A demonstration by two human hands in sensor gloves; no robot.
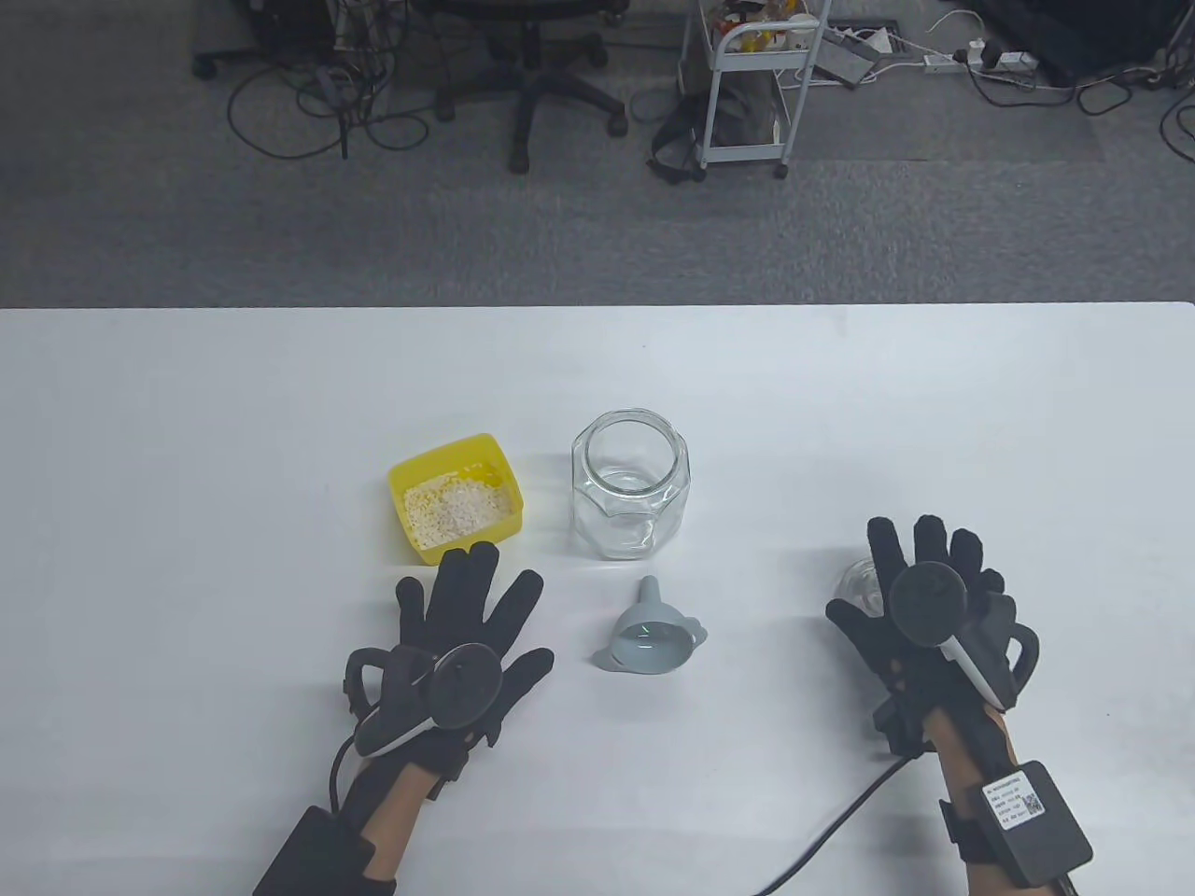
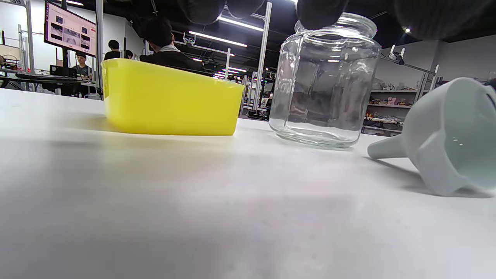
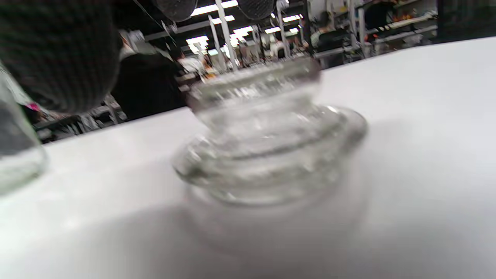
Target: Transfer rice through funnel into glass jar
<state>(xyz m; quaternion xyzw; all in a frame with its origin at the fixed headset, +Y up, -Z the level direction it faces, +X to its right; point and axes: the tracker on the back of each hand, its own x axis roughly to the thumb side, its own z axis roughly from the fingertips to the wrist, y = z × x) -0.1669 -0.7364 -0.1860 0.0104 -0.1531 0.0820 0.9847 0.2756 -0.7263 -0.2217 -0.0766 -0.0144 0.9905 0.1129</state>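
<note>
A yellow tub (image 1: 456, 498) of rice (image 1: 457, 511) stands left of the open, empty glass jar (image 1: 632, 483). Both show in the left wrist view, the tub (image 2: 170, 102) and the jar (image 2: 323, 81). A grey funnel (image 1: 649, 635) lies on its side in front of the jar, spout toward it; it also shows in the left wrist view (image 2: 445, 135). My left hand (image 1: 471, 607) is spread flat, empty, just in front of the tub. My right hand (image 1: 920, 579) is open over the glass jar lid (image 1: 857, 583), which lies on the table (image 3: 267, 139); contact cannot be told.
The white table (image 1: 187, 420) runs across the whole view, its far edge toward a carpeted floor. An office chair (image 1: 532, 65) and a white cart (image 1: 747, 84) stand beyond the table. Cables trail from both wrists at the near edge.
</note>
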